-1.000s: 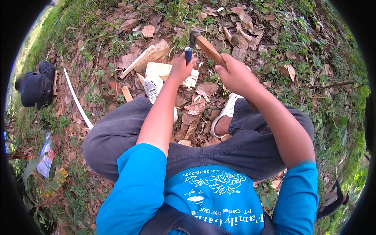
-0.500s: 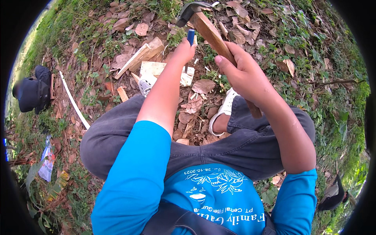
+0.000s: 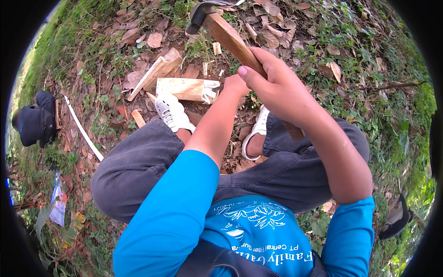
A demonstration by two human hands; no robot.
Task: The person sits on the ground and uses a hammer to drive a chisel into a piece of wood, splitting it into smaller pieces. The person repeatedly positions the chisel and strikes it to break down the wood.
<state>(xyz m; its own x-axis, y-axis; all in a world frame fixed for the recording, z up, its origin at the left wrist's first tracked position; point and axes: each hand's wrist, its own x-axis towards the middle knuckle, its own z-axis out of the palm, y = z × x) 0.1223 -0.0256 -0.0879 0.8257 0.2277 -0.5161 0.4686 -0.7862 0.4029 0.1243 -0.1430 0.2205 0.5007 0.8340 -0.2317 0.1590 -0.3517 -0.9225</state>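
My right hand (image 3: 277, 85) is closed around the wooden handle of a hammer (image 3: 233, 39), whose dark metal head is raised at the top of the view. Beside it, partly covered by the hammer hand, my left hand (image 3: 236, 86) looks curled; its fingers and whatever they hold are hidden. To its left a pale wooden block (image 3: 182, 88) lies on the ground between my feet, its right end split and splintered. The block touches or nearly touches my left shoe (image 3: 170, 111).
Two split wood pieces (image 3: 157, 71) lie behind the block, with small chips (image 3: 217, 48) nearby. A curved white strip (image 3: 83, 127) and a dark bag-like bundle (image 3: 34, 120) are at the left. Dry leaves and green plants cover the ground. A dark object (image 3: 397, 219) lies far right.
My left hand has moved right and down, off the block's splintered end; the blue-handled chisel seen in it earlier is out of sight. The hammer has shifted slightly left.
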